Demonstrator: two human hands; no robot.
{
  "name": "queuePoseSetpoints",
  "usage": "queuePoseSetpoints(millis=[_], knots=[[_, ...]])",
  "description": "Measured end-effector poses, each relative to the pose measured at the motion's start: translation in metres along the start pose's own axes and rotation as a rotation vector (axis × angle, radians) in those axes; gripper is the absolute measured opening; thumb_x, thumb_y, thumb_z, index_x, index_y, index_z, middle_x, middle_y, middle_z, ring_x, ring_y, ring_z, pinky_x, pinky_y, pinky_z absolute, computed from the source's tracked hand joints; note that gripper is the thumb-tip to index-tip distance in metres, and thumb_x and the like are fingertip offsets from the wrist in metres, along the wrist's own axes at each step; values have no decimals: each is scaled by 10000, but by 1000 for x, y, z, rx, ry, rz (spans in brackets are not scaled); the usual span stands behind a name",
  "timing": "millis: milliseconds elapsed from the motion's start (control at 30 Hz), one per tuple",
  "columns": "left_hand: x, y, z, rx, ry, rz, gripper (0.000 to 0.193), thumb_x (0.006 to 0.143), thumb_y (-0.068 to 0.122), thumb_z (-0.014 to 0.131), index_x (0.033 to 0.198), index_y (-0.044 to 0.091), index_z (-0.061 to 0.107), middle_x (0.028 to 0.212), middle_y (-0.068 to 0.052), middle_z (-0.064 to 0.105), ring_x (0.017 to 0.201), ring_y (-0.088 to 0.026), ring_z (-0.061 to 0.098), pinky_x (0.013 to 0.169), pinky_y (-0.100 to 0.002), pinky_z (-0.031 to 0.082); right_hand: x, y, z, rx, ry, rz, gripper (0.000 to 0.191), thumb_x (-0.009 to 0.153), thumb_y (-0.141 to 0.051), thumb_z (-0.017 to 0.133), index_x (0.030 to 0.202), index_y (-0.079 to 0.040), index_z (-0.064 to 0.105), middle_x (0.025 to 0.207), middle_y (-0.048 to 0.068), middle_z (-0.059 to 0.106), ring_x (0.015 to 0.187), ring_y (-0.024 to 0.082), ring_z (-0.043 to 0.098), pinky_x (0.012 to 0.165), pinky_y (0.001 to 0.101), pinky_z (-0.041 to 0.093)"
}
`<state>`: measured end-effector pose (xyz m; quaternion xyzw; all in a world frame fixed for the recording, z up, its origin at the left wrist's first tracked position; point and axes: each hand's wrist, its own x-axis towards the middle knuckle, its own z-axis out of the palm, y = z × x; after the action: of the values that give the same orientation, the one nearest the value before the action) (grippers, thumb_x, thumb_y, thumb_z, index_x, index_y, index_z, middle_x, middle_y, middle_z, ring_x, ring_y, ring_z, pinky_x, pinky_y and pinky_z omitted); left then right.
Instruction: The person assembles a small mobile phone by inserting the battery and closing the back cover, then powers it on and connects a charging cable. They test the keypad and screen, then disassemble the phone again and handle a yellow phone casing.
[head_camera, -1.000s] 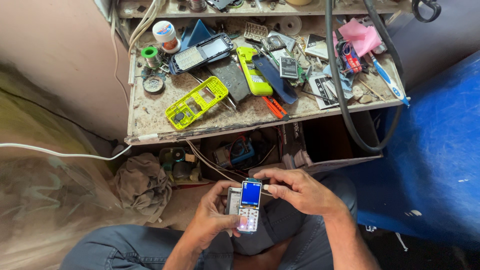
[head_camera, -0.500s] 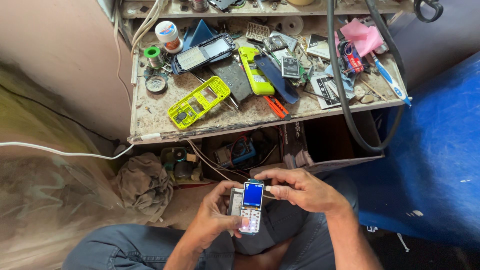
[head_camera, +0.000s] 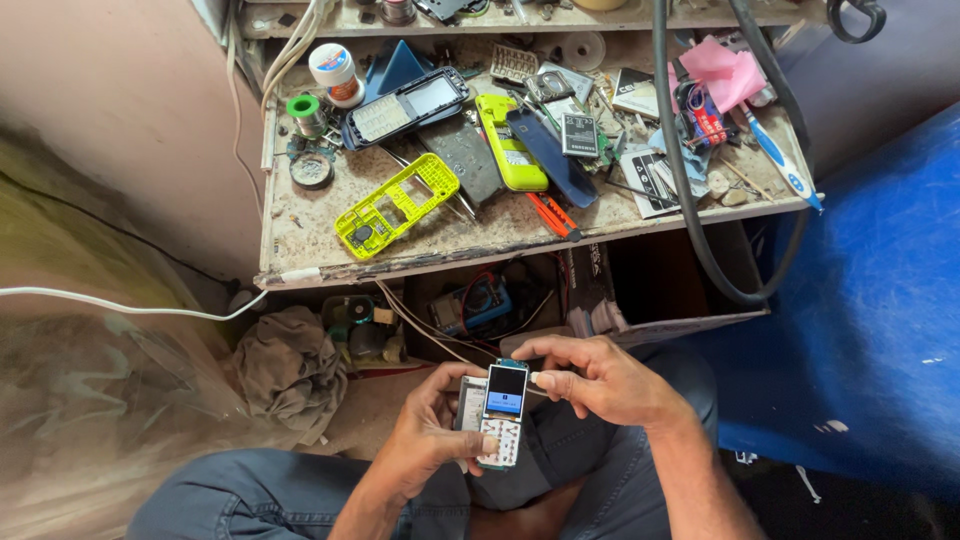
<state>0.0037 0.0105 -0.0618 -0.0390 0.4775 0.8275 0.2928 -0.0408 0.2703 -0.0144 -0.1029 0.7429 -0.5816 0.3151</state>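
The left hand (head_camera: 432, 435) cups a small phone (head_camera: 502, 414), fingers curled behind, thumb on its keypad. The right hand (head_camera: 598, 380) arches over, fingers pinching the phone's top edge.

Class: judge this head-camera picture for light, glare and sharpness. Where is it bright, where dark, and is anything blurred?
Head view: even daylight, soft shadows; the workbench is bright and sharp; the small phone between left hand and right hand has a glowing screen without glare; the recess under the bench is dim; the plastic sheet shows mild sheen.

You sit before a worn, cluttered workbench (head_camera: 300, 245) against a pinkish wall (head_camera: 120, 100), with blue fabric (head_camera: 880, 300) at your right.
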Motion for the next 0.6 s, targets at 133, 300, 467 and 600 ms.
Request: queuePoseSetpoints(millis=[133,300,467,600], knots=[[0,1,1,0,17,-27,725,637,-66,843,1290,6,537,993,-120,712,764,-184,745,494,-303,612,-1,-3,-2,-9,-12,10,440,960,-253,669,1362,-75,664,791,-20,627,648,31,564,528,208,498],[0,1,3,-13,-26,0,715,653,-65,838,1299,0,539,966,-136,720,742,-189,735,498,-300,607,-4,-9,-5,-43,-24,-4,429,948,-228,685,1348,-72,678,816,-6,630,695,59,582,584,224,513],[1,1,-1,-14,18,22,704,655,-70,831,1293,18,545,947,-127,732,735,-195,736,501,-309,607,-5,-7,-2,-98,142,-223,442,933,-154,708,1354,-37,638,1021,2,688,967,74,637,827,226,529],[4,2,-8,-15,82,105,700,660,-77,817,1297,34,550,924,-141,745,727,-209,742,505,-318,615,-15,5,14,-130,711,-418,166,994,-114,690,1113,1,701,1060,14,690,956,74,647,844,221,523]])
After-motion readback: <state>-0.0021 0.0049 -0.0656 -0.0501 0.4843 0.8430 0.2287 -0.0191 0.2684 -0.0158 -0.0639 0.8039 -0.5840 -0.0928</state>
